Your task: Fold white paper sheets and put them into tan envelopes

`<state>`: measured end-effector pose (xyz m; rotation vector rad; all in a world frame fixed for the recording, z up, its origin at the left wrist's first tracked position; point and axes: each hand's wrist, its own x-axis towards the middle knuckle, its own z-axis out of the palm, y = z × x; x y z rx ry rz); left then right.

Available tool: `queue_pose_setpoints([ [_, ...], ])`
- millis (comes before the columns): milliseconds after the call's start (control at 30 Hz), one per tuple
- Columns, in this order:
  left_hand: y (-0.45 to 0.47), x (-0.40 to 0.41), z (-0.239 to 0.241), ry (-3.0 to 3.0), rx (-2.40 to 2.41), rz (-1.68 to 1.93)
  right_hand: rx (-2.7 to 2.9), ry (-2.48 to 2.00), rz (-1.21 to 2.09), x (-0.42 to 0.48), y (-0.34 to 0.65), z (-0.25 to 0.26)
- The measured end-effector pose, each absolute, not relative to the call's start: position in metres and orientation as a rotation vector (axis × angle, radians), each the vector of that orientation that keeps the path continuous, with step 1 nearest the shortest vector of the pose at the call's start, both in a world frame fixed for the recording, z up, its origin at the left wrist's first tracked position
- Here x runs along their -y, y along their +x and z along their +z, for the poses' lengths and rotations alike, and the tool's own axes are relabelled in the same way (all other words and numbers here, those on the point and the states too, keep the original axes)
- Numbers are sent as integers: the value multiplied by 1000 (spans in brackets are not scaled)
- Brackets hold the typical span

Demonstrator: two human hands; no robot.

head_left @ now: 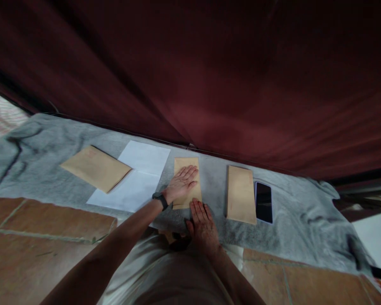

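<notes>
A tan paper envelope [186, 162] lies upright in front of me on a grey cloth [214, 169]. Flat across its middle rests my left hand [181, 182], fingers stretched towards the upper right, with a dark band on the wrist. My right hand [203, 226] lies palm down at the envelope's lower right corner, fingertips touching its edge and fingers extended. Neither hand grips anything. To the left, white paper sheets [142, 156] with a fold across them lie partly under other tan envelopes [97, 167]. On the right is a stack of tan envelopes [241, 195].
Beside the right stack lies a phone [263, 202] with a dark screen and a pale purple case. A dark red curtain-like cloth [209, 97] rises behind the grey cloth. Terracotta floor tiles [51, 250] show below the near edge.
</notes>
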<state>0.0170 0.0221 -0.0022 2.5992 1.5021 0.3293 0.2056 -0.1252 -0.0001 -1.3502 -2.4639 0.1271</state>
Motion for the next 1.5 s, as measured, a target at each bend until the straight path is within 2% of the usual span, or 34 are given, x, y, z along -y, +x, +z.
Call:
queue_pose_setpoints([
  [300, 5, 14, -4, 2640, -1318, 392, 2466, -1351, 127, 125, 206, 1],
  [667, -7, -56, -2, 2657, -1406, 316, 2430, -1355, 106, 126, 203, 6],
  [833, 10, -64, -2, 2655, -1342, 286, 2416, -1346, 133, 125, 203, 5],
  [1167, 9, -11, 2, 2644, -1027, 203, 2423, -1347, 124, 125, 204, 1],
  [1500, -2, 60, 21, 2592, -1111, 266, 2434, -1338, 108, 126, 206, -2],
])
